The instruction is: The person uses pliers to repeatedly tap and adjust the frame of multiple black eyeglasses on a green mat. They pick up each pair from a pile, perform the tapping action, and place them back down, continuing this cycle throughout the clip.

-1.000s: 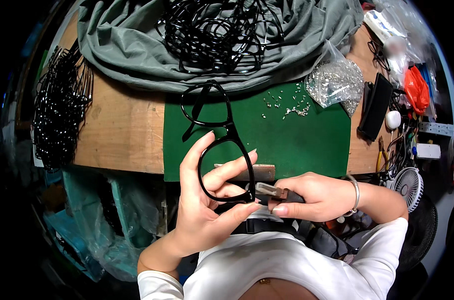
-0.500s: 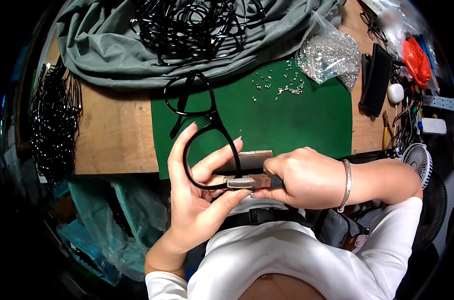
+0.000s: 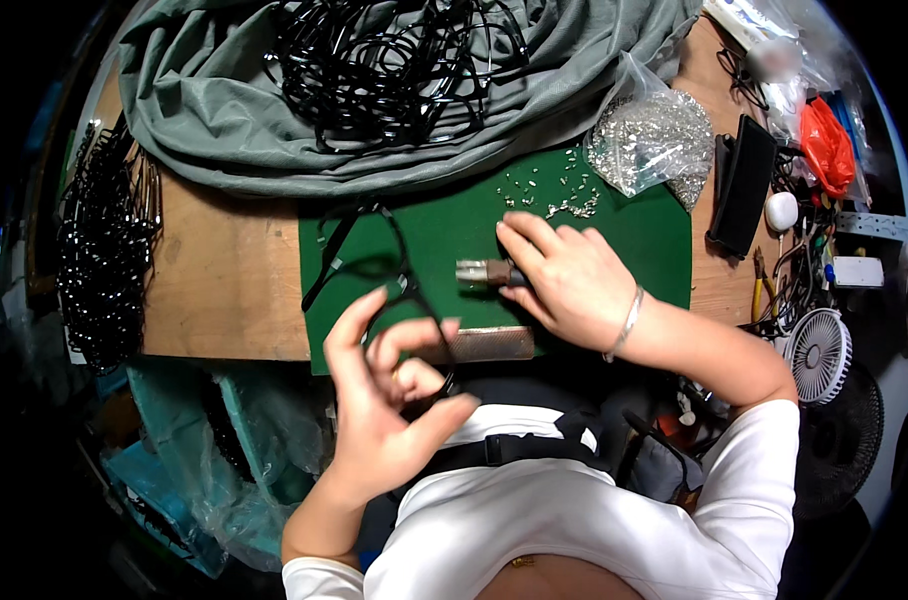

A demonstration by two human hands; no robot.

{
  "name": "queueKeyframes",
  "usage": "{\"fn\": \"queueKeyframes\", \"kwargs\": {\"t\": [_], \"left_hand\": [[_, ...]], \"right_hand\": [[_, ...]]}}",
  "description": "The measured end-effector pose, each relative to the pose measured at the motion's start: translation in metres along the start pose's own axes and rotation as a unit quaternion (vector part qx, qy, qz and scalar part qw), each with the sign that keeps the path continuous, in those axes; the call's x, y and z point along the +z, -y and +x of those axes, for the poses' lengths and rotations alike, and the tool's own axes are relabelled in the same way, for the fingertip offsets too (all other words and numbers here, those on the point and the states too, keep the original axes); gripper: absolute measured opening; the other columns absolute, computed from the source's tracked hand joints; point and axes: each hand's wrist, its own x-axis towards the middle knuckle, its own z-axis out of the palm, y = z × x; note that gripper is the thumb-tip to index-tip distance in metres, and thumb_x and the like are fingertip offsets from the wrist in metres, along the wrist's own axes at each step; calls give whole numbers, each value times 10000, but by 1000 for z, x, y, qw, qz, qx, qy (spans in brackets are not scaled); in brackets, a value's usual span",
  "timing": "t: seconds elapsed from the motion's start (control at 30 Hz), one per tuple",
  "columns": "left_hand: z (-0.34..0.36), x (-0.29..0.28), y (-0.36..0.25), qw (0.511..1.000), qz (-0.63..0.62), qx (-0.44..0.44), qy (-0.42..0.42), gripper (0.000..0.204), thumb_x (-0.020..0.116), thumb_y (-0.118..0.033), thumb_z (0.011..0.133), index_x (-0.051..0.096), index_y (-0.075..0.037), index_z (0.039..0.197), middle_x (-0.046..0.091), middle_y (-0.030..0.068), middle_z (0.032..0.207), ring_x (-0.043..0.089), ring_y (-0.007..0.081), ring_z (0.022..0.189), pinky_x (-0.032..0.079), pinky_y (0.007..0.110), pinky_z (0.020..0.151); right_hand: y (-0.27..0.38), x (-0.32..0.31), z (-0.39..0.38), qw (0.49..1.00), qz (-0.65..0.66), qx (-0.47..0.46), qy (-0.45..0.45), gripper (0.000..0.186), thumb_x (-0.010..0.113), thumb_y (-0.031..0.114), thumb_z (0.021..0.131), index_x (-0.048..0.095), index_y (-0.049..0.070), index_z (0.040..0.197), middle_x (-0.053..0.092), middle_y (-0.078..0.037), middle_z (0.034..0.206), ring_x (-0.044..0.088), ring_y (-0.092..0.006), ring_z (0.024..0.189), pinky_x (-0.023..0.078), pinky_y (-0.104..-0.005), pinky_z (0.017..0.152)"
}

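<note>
My left hand (image 3: 379, 420) holds a black eyeglass frame (image 3: 404, 247) by its nearer rim, over the table's front edge. The frame is smeared by motion; one temple (image 3: 328, 262) stretches out at its far left. My right hand (image 3: 584, 285) is closed round the handles of a pair of pliers (image 3: 488, 273), whose wide jaws point left above the green mat (image 3: 634, 270). I cannot make out anything between the jaws. Small silvery metal pieces (image 3: 574, 208) lie scattered just beyond my right hand. Between both hands, a flat metal-coloured block (image 3: 499, 344) sits at the mat's front edge.
A grey cloth (image 3: 204, 110) bears a heap of black eyeglass frames (image 3: 389, 70) at the back. A clear bag (image 3: 639, 140) of silvery pieces lies at the back right. Dark temples (image 3: 104, 260) are bundled at far left. A black case (image 3: 746, 185) and white fan (image 3: 819, 355) stand right.
The pliers have come away from the eyeglass frame; my right hand has moved them up and away over the mat. The frame has tilted and shifted slightly left in my left hand.
</note>
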Motion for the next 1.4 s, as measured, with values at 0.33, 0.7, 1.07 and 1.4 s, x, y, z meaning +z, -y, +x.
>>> {"fn": "queueKeyframes", "kwargs": {"t": [0.33,0.7,1.07,1.4], "left_hand": [[-20,19,17,990,-97,-81,-55,830,530,135,713,39,-134,1325,459,215,1101,581,215,893,480,315,780],[-18,0,25,981,-150,-126,11,139,407,-117,899,415,-5,981,507,128,1013,551,127,837,448,265,754],[-14,19,37,997,-72,-38,-14,509,455,51,826,207,15,1269,538,196,1035,604,156,805,469,229,715],[-4,43,39,998,-22,52,-29,518,440,142,772,225,26,1229,496,183,1040,563,180,885,468,251,769]], "right_hand": [[-14,9,25,990,107,89,-24,202,599,82,668,493,11,824,522,-129,776,544,-302,738,447,-379,664],[-15,15,25,986,115,116,-33,188,596,80,669,497,12,813,533,-138,765,543,-306,729,432,-382,653],[-1,12,18,990,90,64,-88,198,587,42,639,498,30,815,508,-110,736,512,-276,711,391,-369,648],[49,-8,-5,714,666,196,-84,135,572,111,813,479,14,826,522,-52,676,502,-103,515,415,-224,471]]}}
